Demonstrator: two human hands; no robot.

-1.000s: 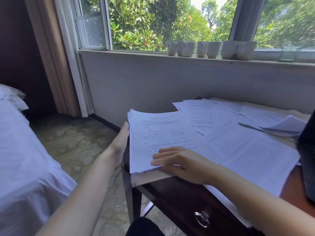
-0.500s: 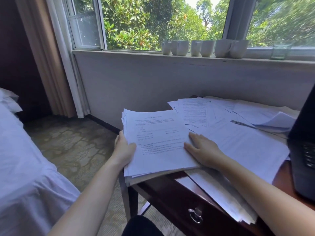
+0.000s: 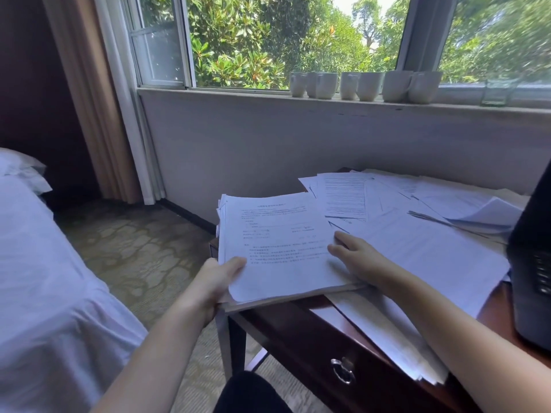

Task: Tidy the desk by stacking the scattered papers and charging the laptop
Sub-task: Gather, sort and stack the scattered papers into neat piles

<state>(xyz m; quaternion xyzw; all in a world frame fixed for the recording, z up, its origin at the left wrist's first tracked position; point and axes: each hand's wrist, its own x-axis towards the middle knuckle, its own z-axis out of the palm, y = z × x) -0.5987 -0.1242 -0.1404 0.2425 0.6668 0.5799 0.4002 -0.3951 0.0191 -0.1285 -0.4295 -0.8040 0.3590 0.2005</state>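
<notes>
Left hand (image 3: 219, 280) reaches in from the lower left, forearm angled up toward the desk (image 3: 298, 320). It grips the near-left corner of the stack of papers (image 3: 280, 242), thumb on the top sheet and the other fingers curled out of sight beneath. Right hand (image 3: 356, 259) lies palm-down at the stack's right edge, fingers fairly straight and close together, pointing left across the printed page. The stack sits at the desk's left end, overhanging its left edge. Loose sheets (image 3: 423, 254) cover the desktop to the right, some hanging over the front edge. Laptop (image 3: 533, 263) is dark and cut off at the right border. Drawer (image 3: 343, 372) in the desk front is closed, so its contents are unseen. White cups (image 3: 368, 84) and a glass (image 3: 497, 92) line the window sill (image 3: 238, 95); contents cannot be told. Bed (image 3: 44, 278) at left.
</notes>
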